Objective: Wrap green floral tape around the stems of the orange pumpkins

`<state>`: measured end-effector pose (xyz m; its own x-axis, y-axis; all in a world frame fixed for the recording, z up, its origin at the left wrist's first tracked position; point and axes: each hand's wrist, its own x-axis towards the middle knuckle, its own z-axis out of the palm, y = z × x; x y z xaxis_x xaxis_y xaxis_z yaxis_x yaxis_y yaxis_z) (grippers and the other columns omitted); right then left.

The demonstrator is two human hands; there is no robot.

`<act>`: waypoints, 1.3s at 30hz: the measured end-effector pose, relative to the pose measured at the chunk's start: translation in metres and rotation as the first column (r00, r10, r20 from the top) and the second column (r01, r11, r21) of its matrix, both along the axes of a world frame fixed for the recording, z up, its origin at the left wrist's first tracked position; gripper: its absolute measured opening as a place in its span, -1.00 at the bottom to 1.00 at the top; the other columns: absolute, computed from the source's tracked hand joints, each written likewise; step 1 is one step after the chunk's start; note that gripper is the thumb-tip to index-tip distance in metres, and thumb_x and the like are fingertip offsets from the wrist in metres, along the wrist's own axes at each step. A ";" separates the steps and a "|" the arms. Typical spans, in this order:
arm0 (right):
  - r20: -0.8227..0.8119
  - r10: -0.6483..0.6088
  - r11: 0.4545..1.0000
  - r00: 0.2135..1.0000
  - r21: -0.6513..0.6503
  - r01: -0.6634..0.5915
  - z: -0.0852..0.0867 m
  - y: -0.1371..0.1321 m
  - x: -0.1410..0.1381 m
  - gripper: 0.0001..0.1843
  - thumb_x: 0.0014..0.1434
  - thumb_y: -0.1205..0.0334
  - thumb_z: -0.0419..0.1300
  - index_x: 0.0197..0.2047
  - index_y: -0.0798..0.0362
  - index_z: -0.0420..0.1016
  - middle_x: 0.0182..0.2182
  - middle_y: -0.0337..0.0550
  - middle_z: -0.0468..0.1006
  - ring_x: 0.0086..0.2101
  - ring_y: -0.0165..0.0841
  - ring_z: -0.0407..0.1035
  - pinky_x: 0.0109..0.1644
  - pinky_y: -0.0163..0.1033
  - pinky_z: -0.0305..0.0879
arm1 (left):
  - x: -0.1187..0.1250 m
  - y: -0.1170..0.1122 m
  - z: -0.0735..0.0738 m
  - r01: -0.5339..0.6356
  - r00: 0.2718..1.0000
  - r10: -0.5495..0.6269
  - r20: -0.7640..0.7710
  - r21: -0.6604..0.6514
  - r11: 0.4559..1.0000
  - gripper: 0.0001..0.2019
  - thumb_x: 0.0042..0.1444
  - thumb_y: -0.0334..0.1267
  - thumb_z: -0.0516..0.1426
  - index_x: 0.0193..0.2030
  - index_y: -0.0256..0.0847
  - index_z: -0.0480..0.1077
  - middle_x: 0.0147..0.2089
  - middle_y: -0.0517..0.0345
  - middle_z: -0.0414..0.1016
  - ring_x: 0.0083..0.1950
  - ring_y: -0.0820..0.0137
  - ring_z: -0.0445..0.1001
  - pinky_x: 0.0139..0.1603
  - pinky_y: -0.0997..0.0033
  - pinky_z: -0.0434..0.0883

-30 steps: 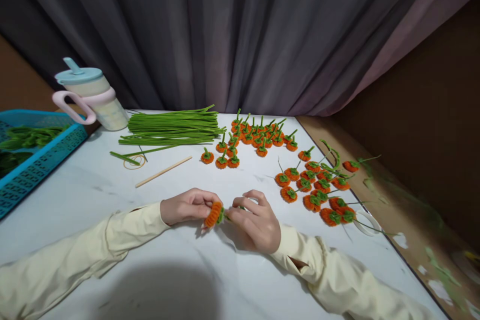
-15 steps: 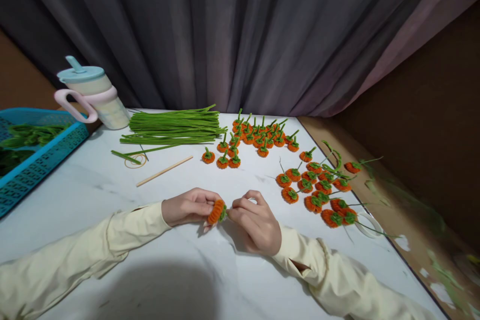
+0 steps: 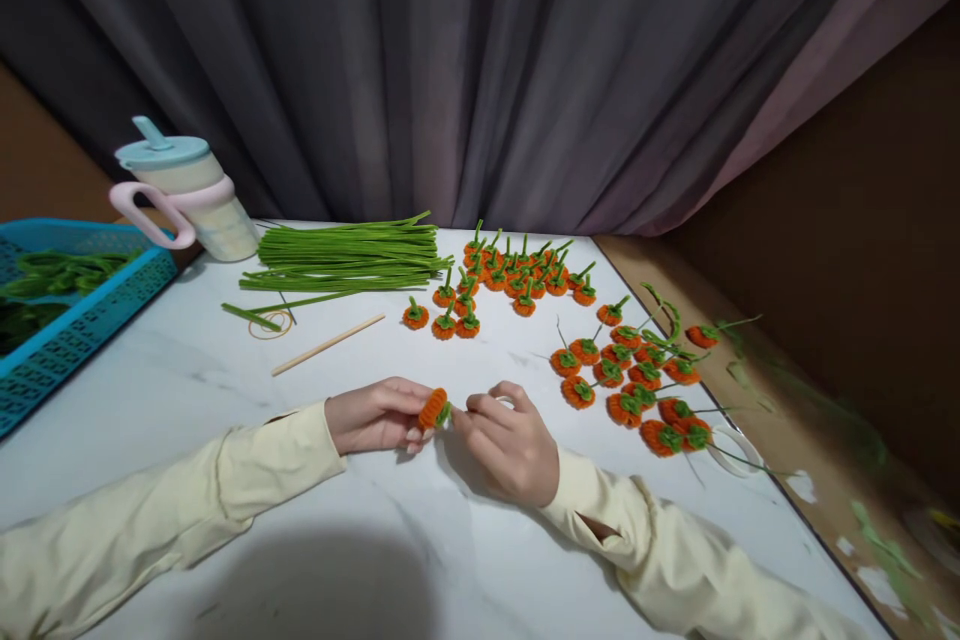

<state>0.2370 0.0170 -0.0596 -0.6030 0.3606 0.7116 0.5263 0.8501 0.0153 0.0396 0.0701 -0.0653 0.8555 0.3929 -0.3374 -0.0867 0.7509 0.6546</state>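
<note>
Between the thumb and fingers of my left hand (image 3: 382,415) is a small ribbed orange pumpkin (image 3: 433,408) of fuzzy pipe cleaner, tipped sideways so its green top faces right. My right hand (image 3: 506,445) is closed in a pinch, its fingertips right beside that green top; whatever is between them is too small to make out. Beyond my hands stand several finished-looking pumpkins (image 3: 525,282) with short green stems. More pumpkins (image 3: 611,372), with long thin stems, lie to the right.
A bundle of green pipe cleaners (image 3: 349,255) lies at the back. Nearer are a wooden stick (image 3: 328,345) and a thin ring (image 3: 264,325). A blue basket (image 3: 90,325) and a handled cup (image 3: 214,210) stand left. A roll of tape (image 3: 731,460) lies near the right edge.
My left hand has turned the pumpkin slightly and raised it a little. My right hand stays pinched beside it, almost in the same place.
</note>
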 end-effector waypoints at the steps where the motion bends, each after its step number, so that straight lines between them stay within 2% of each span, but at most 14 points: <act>1: -0.071 -0.008 0.990 0.997 -0.139 -0.002 0.000 0.000 -0.001 -0.79 0.18 0.48 -0.04 -0.28 0.21 0.41 -0.55 -0.13 0.48 -0.43 -0.37 0.36 -0.24 -0.16 0.16 | -0.001 0.002 0.001 0.017 0.999 -0.017 -0.027 0.027 0.999 -0.77 -0.03 -0.26 0.25 -0.36 -0.45 0.42 -0.51 0.08 0.38 -0.51 0.51 0.32 -0.49 0.53 0.27; 3: -0.208 -0.071 0.890 0.976 -0.455 -0.032 0.002 -0.001 -0.004 -0.82 0.20 0.39 -0.01 -0.35 0.15 0.41 -0.55 -0.16 0.49 -0.48 -0.41 0.32 -0.23 -0.16 0.16 | -0.003 0.007 0.004 0.063 0.995 -0.054 -0.083 0.109 0.992 -0.75 0.00 -0.23 0.24 -0.34 -0.44 0.41 -0.46 0.04 0.42 -0.48 0.48 0.37 -0.46 0.52 0.30; 6: -0.366 -0.216 0.545 0.905 -0.815 -0.199 0.006 0.001 -0.006 -0.81 0.18 0.24 0.10 -0.45 0.08 0.39 -0.61 -0.23 0.50 -0.49 -0.42 0.32 -0.24 -0.22 0.21 | -0.006 0.015 0.009 0.110 0.988 -0.081 -0.135 0.225 0.968 -0.72 0.02 -0.19 0.23 -0.24 -0.39 0.39 -0.37 0.01 0.46 -0.41 0.43 0.42 -0.42 0.50 0.35; 9: -0.495 -0.330 0.188 0.804 -0.869 -0.458 0.009 0.004 -0.006 -0.78 0.10 0.12 0.20 -0.46 0.09 0.39 -0.67 -0.29 0.49 -0.55 -0.43 0.33 -0.32 -0.27 0.24 | -0.011 0.022 0.013 0.113 0.988 -0.083 -0.131 0.234 0.966 -0.71 0.02 -0.23 0.23 -0.16 -0.35 0.37 -0.30 0.03 0.45 -0.36 0.43 0.42 -0.36 0.49 0.37; 13: -0.576 -0.416 -0.032 0.704 -0.764 -0.644 0.010 0.009 -0.005 -0.73 -0.05 0.10 0.32 -0.48 0.13 0.40 -0.70 -0.29 0.49 -0.63 -0.44 0.34 -0.40 -0.28 0.22 | -0.016 0.028 0.025 0.147 0.987 -0.106 -0.119 0.424 0.893 -0.67 0.05 -0.20 0.20 -0.06 -0.28 0.36 -0.10 -0.05 0.40 -0.15 0.35 0.41 -0.18 0.41 0.38; 15: -0.583 -0.432 -0.079 0.688 -0.735 -0.673 0.011 0.011 -0.005 -0.73 -0.08 0.14 0.34 -0.51 0.14 0.40 -0.71 -0.28 0.49 -0.65 -0.44 0.34 -0.41 -0.29 0.21 | -0.017 0.025 0.034 0.189 0.982 -0.129 -0.138 0.679 0.710 -0.65 0.06 -0.22 0.19 0.00 -0.23 0.34 0.02 -0.08 0.34 -0.01 0.27 0.36 -0.03 0.32 0.34; 19: -0.592 -0.435 -0.141 0.679 -0.699 -0.701 0.013 0.013 -0.005 -0.76 -0.10 0.19 0.36 -0.51 0.17 0.42 -0.73 -0.26 0.49 -0.66 -0.46 0.33 -0.42 -0.32 0.18 | -0.012 0.013 0.047 0.257 0.966 -0.072 -0.249 0.957 0.133 -0.73 0.09 -0.30 0.17 -0.04 -0.19 0.40 -0.01 -0.08 0.36 -0.02 0.27 0.35 0.05 0.35 0.28; 21: -0.602 -0.425 -0.163 0.676 -0.684 -0.711 0.014 0.013 -0.005 -0.75 -0.11 0.19 0.36 -0.51 0.17 0.42 -0.73 -0.26 0.49 -0.67 -0.48 0.32 -0.42 -0.32 0.17 | -0.009 0.008 0.049 0.254 0.967 -0.020 -0.255 0.966 -0.035 -0.80 0.14 -0.32 0.10 -0.09 -0.20 0.43 -0.09 -0.09 0.40 -0.09 0.29 0.38 -0.02 0.38 0.31; 24: -0.610 -0.400 -0.194 0.684 -0.673 -0.713 0.013 0.013 -0.004 -0.75 -0.11 0.20 0.36 -0.51 0.18 0.41 -0.73 -0.27 0.49 -0.67 -0.48 0.31 -0.42 -0.33 0.18 | -0.006 0.003 0.046 0.222 0.974 0.001 -0.224 0.961 -0.163 -0.79 0.19 -0.40 0.00 -0.14 -0.22 0.43 -0.19 -0.09 0.47 -0.13 0.28 0.41 -0.04 0.36 0.31; 26: -0.614 -0.369 -0.207 0.698 -0.677 -0.706 0.012 0.012 -0.004 -0.74 -0.09 0.18 0.36 -0.49 0.18 0.40 -0.72 -0.27 0.48 -0.67 -0.48 0.32 -0.42 -0.32 0.19 | -0.005 0.001 0.045 0.187 0.982 -0.007 -0.191 0.968 -0.165 -0.77 0.20 -0.44 -0.04 -0.16 -0.26 0.42 -0.24 -0.09 0.48 -0.15 0.29 0.42 -0.06 0.37 0.32; 28: -0.617 -0.332 -0.201 0.714 -0.693 -0.692 0.010 0.011 -0.003 -0.73 -0.06 0.16 0.34 -0.46 0.18 0.40 -0.70 -0.28 0.47 -0.65 -0.48 0.32 -0.42 -0.32 0.21 | -0.005 -0.002 0.044 0.170 0.985 0.016 -0.169 0.980 -0.101 -0.79 0.20 -0.45 -0.05 -0.20 -0.29 0.41 -0.26 -0.09 0.48 -0.18 0.33 0.42 -0.12 0.42 0.35; 34: -0.594 -0.234 -0.092 0.770 -0.775 -0.626 0.006 0.008 -0.003 -0.67 0.00 0.04 0.29 -0.40 0.16 0.37 -0.67 -0.28 0.45 -0.59 -0.48 0.33 -0.36 -0.30 0.25 | -0.004 -0.007 0.044 0.161 0.980 0.070 -0.184 0.955 0.250 -0.96 0.10 -0.38 0.13 -0.34 -0.28 0.40 -0.31 0.06 0.47 -0.30 0.44 0.44 -0.26 0.54 0.36; 36: -0.565 -0.175 0.010 0.806 -0.820 -0.572 0.006 0.006 -0.003 -0.65 0.04 -0.02 0.24 -0.41 0.14 0.36 -0.67 -0.28 0.45 -0.59 -0.47 0.33 -0.35 -0.28 0.26 | -0.003 -0.007 0.043 0.151 0.982 0.055 -0.182 0.919 0.364 -0.94 0.05 -0.35 0.19 -0.37 -0.30 0.40 -0.31 0.08 0.48 -0.31 0.45 0.44 -0.26 0.54 0.36; 39: -0.468 -0.086 0.269 0.879 -0.861 -0.432 0.008 0.002 -0.005 -0.68 0.14 0.00 0.15 -0.41 0.11 0.37 -0.66 -0.26 0.48 -0.57 -0.46 0.32 -0.22 -0.21 0.26 | -0.003 -0.004 0.039 0.152 0.980 0.038 -0.193 0.867 0.475 -0.88 -0.02 -0.30 0.25 -0.38 -0.31 0.41 -0.32 0.09 0.49 -0.30 0.43 0.44 -0.23 0.50 0.36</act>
<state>0.2324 0.0195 -0.0513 -0.5438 0.8315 0.1136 0.0984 0.1975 -0.9753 0.0363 0.0657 -0.0264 0.8564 0.5159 0.0204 0.1107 -0.2221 0.9687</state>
